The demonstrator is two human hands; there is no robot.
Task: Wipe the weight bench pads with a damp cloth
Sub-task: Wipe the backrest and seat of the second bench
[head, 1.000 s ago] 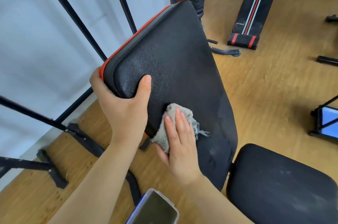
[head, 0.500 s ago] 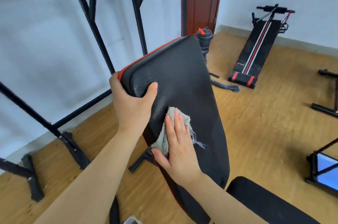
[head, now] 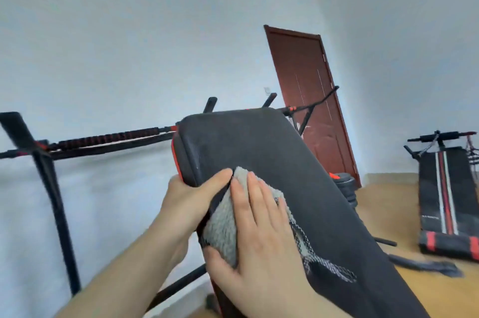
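Left hand (head: 189,195) grips pad edge | right hand (head: 261,234) flat on grey fuzzy cloth (head: 223,224) | black backrest pad (head: 272,151), red-trimmed

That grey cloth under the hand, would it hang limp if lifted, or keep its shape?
Probably limp: the grey cloth moulds to the edge of the back pad under the right hand. Its frayed mesh corner trails loose, so it may snag.

The room is evenly, softly lit; motion blur is seen throughout, and edges are bent by wide-angle distortion.
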